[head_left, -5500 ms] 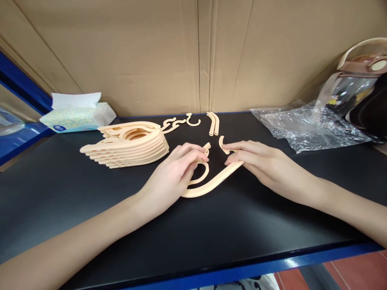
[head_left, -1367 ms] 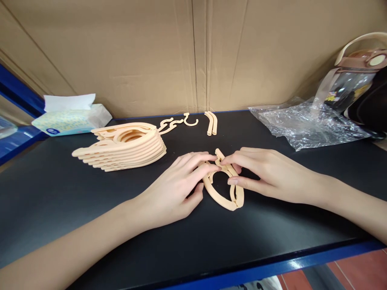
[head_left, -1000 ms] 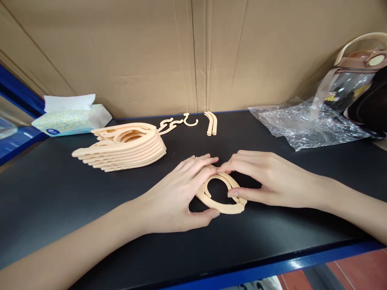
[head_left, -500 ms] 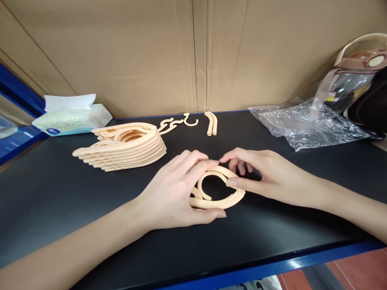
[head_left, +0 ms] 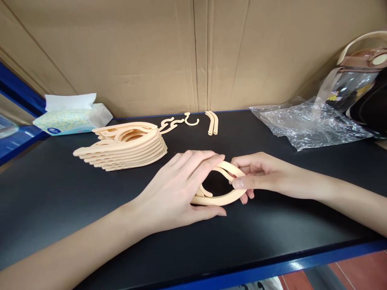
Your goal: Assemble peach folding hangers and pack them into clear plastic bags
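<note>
A peach plastic folding hanger (head_left: 222,197), folded into a flat loop, sits between my hands just above the black table top (head_left: 90,209). My left hand (head_left: 181,189) wraps its left end, fingers over the top and thumb underneath. My right hand (head_left: 256,177) pinches the right end between thumb and curled fingers. A stack of several folded hangers (head_left: 127,147) of the same colour lies to the left, further back.
Loose hook pieces (head_left: 178,121) and two curved arm pieces (head_left: 212,123) lie near the cardboard back wall. A tissue pack (head_left: 72,117) sits at far left, crumpled clear plastic (head_left: 308,125) and a lidded container (head_left: 353,76) at right. The table's blue front edge (head_left: 272,268) runs below.
The hanger went from spread open to folded into a loop. In the last second it turned flatter and both hands closed round its ends, lifting it slightly.
</note>
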